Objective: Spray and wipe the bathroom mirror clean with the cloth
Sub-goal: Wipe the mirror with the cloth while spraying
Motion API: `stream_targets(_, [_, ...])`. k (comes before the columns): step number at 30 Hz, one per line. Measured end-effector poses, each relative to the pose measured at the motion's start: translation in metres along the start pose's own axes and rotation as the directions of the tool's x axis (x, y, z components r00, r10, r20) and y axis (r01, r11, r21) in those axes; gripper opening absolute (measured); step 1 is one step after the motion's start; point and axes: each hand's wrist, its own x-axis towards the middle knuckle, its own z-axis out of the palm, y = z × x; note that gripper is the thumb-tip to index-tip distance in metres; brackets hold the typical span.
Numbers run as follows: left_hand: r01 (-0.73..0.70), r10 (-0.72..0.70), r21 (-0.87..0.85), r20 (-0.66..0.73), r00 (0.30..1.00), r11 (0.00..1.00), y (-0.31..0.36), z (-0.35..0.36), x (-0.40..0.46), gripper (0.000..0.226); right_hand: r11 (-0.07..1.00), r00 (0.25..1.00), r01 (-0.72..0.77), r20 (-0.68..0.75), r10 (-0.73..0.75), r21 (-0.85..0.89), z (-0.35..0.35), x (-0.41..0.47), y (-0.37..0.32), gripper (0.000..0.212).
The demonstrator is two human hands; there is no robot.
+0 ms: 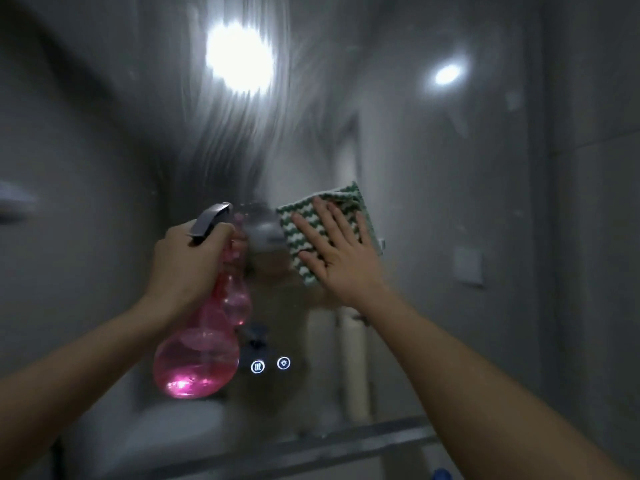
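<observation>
Against mirror [433, 161], right hand [341, 252] flat on cloth [304, 230]

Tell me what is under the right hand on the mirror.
The right hand presses flat on a green-and-white cloth against the mirror. The glass behind the cloth is covered and cannot be seen.

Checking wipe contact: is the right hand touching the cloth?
Touching. Head view shows the right hand with fingers spread flat on the green-and-white cloth, no gap.

Cloth [325, 230]: flat on mirror [450, 202], under right hand [341, 252]. Spray bottle [204, 334]: in left hand [187, 261], just left of cloth, seemingly before the glass.
</observation>
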Motion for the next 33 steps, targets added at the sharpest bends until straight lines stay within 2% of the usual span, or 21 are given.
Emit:
stream_targets(3, [-0.009, 0.009, 0.013, 0.033, 0.999, 1.000, 0.003, 0.046, -0.011, 0.023, 0.999, 0.999, -0.035, -0.013, 0.035, -0.005, 0.000, -0.030, 0.057, 0.052])
stream_targets(7, [0.074, -0.074, 0.004, 0.056, 0.996, 0.997, -0.007, 0.108, -0.033, 0.018, 0.998, 0.998, -0.055, -0.012, 0.055, -0.015, -0.002, -0.071, 0.129, 0.053])
stream_targets(10, [0.152, -0.151, -0.025, 0.035, 0.988, 0.988, -0.018, 0.143, -0.057, 0.020, 0.996, 0.996, -0.086, 0.016, 0.087, -0.013, -0.004, -0.098, 0.169, 0.054])
stream_targets(13, [0.157, -0.157, 0.003, -0.010, 0.988, 0.988, -0.020, 0.170, -0.080, 0.027, 0.990, 0.989, -0.144, 0.047, 0.144, 0.007, -0.005, -0.118, 0.186, 0.055])
stream_targets(19, [0.164, -0.165, 0.046, 0.013, 0.986, 0.985, -0.022, 0.171, -0.098, 0.022, 0.924, 0.924, -0.381, -0.030, 0.382, 0.041, 0.005, -0.130, 0.145, 0.056])
stream_targets(21, [0.175, -0.176, 0.056, 0.027, 0.984, 0.983, -0.023, 0.156, -0.102, 0.025, 0.908, 0.909, -0.416, -0.023, 0.417, 0.049, 0.008, -0.133, 0.126, 0.057])
stream_targets(22, [0.168, -0.171, 0.090, 0.030, 0.985, 0.982, -0.023, 0.147, -0.104, 0.017, 0.906, 0.907, -0.420, -0.015, 0.422, 0.049, 0.009, -0.134, 0.117, 0.058])
stream_targets(23, [0.164, -0.168, 0.120, 0.023, 0.986, 0.979, -0.023, 0.137, -0.105, 0.011, 0.908, 0.909, -0.417, -0.005, 0.418, 0.049, 0.010, -0.134, 0.107, 0.059])
stream_targets(25, [0.176, -0.175, 0.142, -0.015, 0.984, 0.974, -0.028, 0.116, -0.104, 0.024, 0.921, 0.922, -0.386, 0.006, 0.386, 0.056, 0.013, -0.132, 0.084, 0.061])
stream_targets(29, [0.215, -0.208, 0.074, -0.093, 0.974, 0.974, -0.038, 0.076, -0.096, 0.021, 0.954, 0.955, -0.295, -0.005, 0.296, 0.060, 0.018, -0.117, 0.033, 0.065])
stream_targets(33, [0.232, -0.226, 0.063, -0.087, 0.970, 0.971, -0.043, 0.038, -0.088, 0.020, 0.984, 0.986, -0.168, 0.026, 0.167, 0.064, 0.020, -0.092, -0.022, 0.060])
